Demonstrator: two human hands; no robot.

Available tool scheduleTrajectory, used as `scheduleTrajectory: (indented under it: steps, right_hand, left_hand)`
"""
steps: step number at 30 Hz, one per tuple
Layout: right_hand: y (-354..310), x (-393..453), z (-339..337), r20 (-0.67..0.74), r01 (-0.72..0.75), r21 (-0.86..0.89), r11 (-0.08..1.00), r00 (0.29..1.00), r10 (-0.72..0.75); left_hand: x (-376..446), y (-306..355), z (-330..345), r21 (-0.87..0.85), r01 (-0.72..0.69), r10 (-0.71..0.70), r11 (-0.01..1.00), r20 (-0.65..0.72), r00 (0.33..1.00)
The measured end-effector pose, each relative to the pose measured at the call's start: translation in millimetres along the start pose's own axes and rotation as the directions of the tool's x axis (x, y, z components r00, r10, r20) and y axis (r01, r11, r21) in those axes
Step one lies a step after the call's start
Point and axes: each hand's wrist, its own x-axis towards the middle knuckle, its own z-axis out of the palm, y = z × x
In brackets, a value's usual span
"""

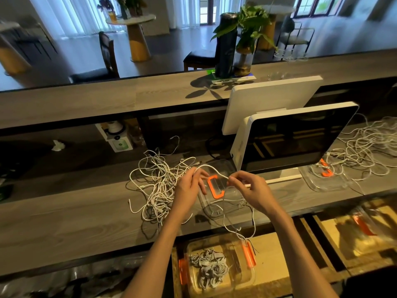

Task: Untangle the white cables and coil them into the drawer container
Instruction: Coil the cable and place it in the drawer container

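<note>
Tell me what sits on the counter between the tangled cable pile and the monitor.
In the head view, a clear lid with an orange latch lies between the tangled pile and the monitor; both hands hold a white cable above it.

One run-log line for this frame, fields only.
stage: untangling | left hand: pinches white cable | right hand: pinches same cable | drawer container: holds coiled cables | tangle: on counter
</note>
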Motion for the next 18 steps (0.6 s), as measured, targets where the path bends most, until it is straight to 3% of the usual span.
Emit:
scheduleTrajectory:
  steps: [3, 6, 12, 18]
  right_hand:
    - [-3.6, -2.8, 8.2, 0.018, 0.000, 0.165, 0.986, 1.000, -0.003]
    - [-0.3, -9.9, 21.9, 0.013, -0.003, 0.275, 0.962, 1.000, -0.001]
    - [19.8, -21.5, 35.0, 0.098, -0.066, 0.333, 0.941, 0.995, 0.036]
    - [38.6, -35.3, 34.3, 0.155, -0.066, 0.359, 0.931, 0.988, 0.011]
  left_hand:
    - [-3.9, 8.9, 6.4, -0.387, 0.112, -0.085, 0.915, 0.087, 0.993]
    - [-13.3, 6.7, 10.1, -0.600, 0.206, -0.180, 0.773, 0.104, 0.978]
    - [-28.0, -4.8, 8.0, -0.760, 0.292, -0.353, 0.581, 0.088, 0.932]
    - [-32.8, -14.8, -2.6, -0.940, 0.202, -0.493, 0.275, 0.042, 0.869]
